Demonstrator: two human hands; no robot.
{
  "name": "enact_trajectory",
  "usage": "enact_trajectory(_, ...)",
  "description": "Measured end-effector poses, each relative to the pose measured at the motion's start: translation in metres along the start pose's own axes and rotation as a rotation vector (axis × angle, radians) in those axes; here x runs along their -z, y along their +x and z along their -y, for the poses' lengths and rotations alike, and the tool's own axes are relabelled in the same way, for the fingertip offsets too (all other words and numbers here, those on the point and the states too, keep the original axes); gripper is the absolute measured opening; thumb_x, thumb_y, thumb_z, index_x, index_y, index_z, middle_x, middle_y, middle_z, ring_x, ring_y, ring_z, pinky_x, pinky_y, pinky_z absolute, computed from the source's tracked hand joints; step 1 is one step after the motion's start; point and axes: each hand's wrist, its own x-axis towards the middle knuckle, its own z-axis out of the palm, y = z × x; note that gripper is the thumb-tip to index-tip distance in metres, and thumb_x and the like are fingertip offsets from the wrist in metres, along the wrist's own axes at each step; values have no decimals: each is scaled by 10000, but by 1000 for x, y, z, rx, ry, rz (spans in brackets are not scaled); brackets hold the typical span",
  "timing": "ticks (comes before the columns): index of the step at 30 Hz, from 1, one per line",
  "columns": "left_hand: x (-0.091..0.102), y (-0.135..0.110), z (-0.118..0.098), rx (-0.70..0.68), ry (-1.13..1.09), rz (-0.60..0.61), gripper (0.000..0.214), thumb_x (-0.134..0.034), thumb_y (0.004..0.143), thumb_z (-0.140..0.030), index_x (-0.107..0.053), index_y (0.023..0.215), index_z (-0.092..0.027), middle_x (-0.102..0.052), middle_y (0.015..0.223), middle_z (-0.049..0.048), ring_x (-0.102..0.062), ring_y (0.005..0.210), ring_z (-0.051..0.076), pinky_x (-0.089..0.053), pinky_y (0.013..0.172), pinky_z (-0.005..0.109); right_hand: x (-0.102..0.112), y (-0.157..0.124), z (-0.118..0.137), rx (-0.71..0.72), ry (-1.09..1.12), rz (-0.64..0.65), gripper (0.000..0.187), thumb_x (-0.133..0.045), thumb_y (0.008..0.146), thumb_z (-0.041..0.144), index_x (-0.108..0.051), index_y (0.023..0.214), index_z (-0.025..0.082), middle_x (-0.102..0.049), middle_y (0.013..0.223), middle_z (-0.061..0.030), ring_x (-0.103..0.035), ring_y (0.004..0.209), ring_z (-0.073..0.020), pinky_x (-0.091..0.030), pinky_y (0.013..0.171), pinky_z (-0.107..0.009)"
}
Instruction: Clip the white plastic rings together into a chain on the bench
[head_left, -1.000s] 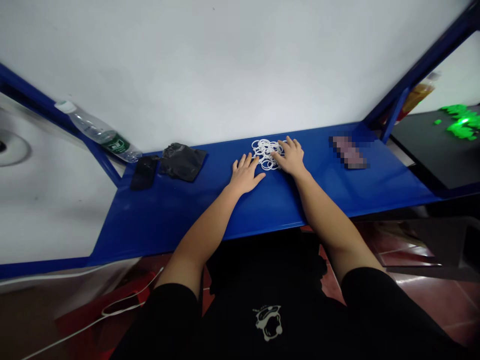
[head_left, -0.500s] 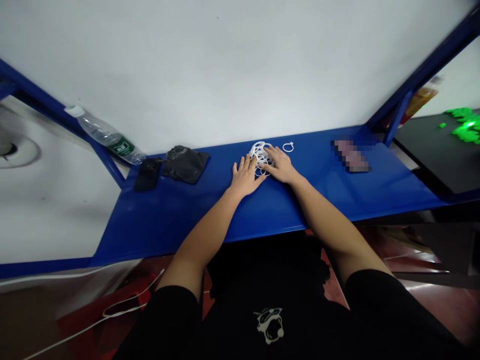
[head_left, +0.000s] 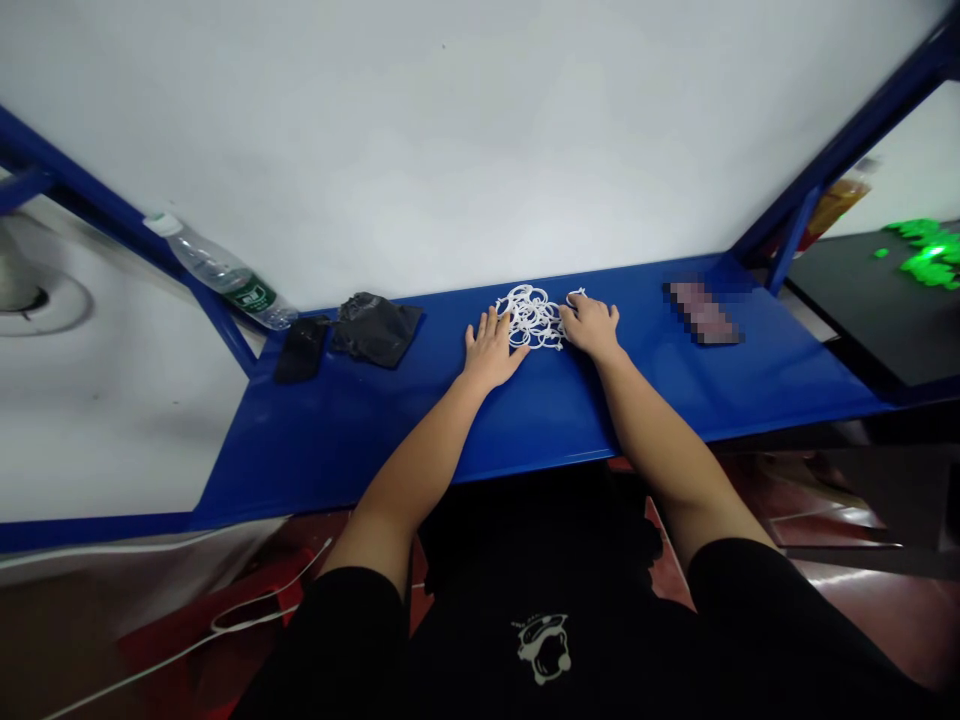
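A loose pile of thin white loops, some with a small knob on them, lies on the blue shelf top. My left hand rests flat at the pile's left edge, its fingers spread and the fingertips touching the loops. At the right edge, my right hand lies palm down with fingers apart and slightly bent. It partly covers a single white loop lying apart from the pile; whether the fingers touch that loop I cannot tell.
To the left are a dark pouch, a black phone-like slab and a clear plastic bottle leaning on the blue frame. A pixelated pinkish object lies to the right. Beyond the frame, bright green pieces sit on a dark surface.
My right hand has slid right, off the pile and over towards the lone loop. The loops are more spread out and more visible. My left hand has stayed nearly in place.
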Motion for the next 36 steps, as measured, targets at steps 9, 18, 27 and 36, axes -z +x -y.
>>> enact_trajectory(9,-4,3,1,-38,-114,-90,948,-721,1047,-454,-212,1817,-242,-160,1902,179,-208,1755,433,-301,1402,659,8,2,-4,92,112,2,549,-525,1026,403,-719,1479,160,-841,1297,-155,-742,1267,-384,-540,1147,-554)
enact_trajectory(18,-10,5,5,-67,-173,-135,904,-740,1041,-417,-281,1802,-251,-210,1890,182,-272,1733,458,-391,1367,663,-5,10,-19,57,48,-98,527,-516,1054,559,-822,1351,250,-727,1516,-158,-580,1454,-451,-442,1239,-717)
enact_trajectory(27,-11,5,5,-86,-153,-115,874,-763,1034,-467,-366,1772,-216,-204,1890,191,-268,1732,465,-357,1382,670,-10,10,-19,16,0,7,498,-543,1044,568,-813,1335,267,-645,1651,-112,-455,1595,-485,-280,1298,-815)
enact_trajectory(36,1,2,0,-168,-186,-360,544,-671,1103,-394,-587,1616,-235,-532,1736,158,-482,1630,361,-398,1361,574,16,-2,-2,182,196,-249,556,-516,1063,482,-735,1494,209,-682,1586,-169,-610,1478,-406,-482,1251,-679)
